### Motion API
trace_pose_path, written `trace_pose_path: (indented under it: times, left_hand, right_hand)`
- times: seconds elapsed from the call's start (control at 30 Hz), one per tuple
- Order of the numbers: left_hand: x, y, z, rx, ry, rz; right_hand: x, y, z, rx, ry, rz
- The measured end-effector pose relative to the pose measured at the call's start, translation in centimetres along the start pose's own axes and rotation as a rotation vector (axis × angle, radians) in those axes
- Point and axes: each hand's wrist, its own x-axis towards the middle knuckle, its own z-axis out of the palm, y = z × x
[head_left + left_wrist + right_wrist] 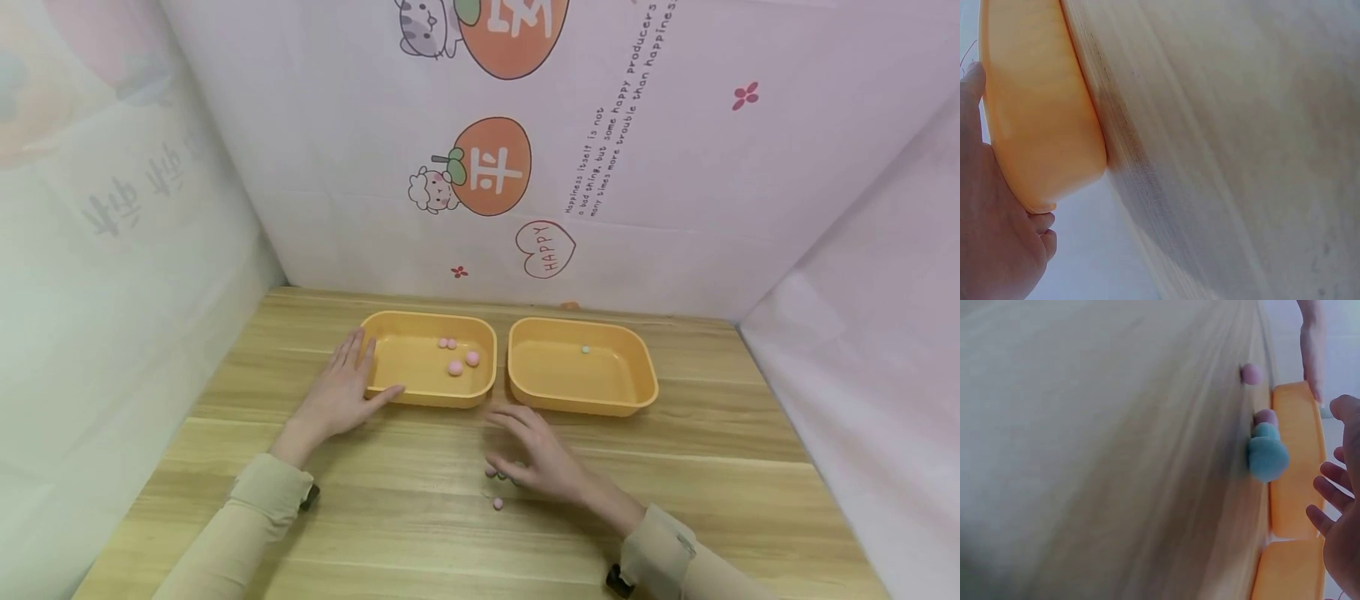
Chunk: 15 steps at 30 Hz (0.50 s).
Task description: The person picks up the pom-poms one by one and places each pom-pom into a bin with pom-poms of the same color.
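My left hand (341, 392) rests on the near left corner of the left yellow tray (427, 400), thumb along the front rim and straight fingers at the left end. Several pink balls (455, 367), small and larger, lie in that tray. In the right yellow tray (585, 406) sits one small pale green ball (586, 349). My right hand (543, 458), slightly blurred, hovers with spread fingers and holds nothing. Below it on the table are a large blue-green ball (1268, 459), a smaller blue-green ball (1266, 430) and a pink ball (1266, 417). Another pink ball (498, 504) lies nearer the front.
Both trays stand side by side on the wooden table (405, 517), near its back edge, with a narrow gap between them. A white printed cloth (637, 250) hangs behind the table, and pale cloth hangs at both sides.
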Motion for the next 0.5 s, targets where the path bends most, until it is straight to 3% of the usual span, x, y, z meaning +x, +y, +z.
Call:
trace_pose_path:
  times: [0.13, 0.5]
  left_hand:
    - [0.0, 0.0, 0.0, 0.005, 0.007, 0.005]
    - [0.1, 0.1, 0.0, 0.002, 0.008, 0.004]
  right_hand:
    - [-0.8, -0.2, 0.1, -0.014, -0.036, 0.040]
    - [-2.1, -0.3, 1.2, 0.003, -0.074, 0.051]
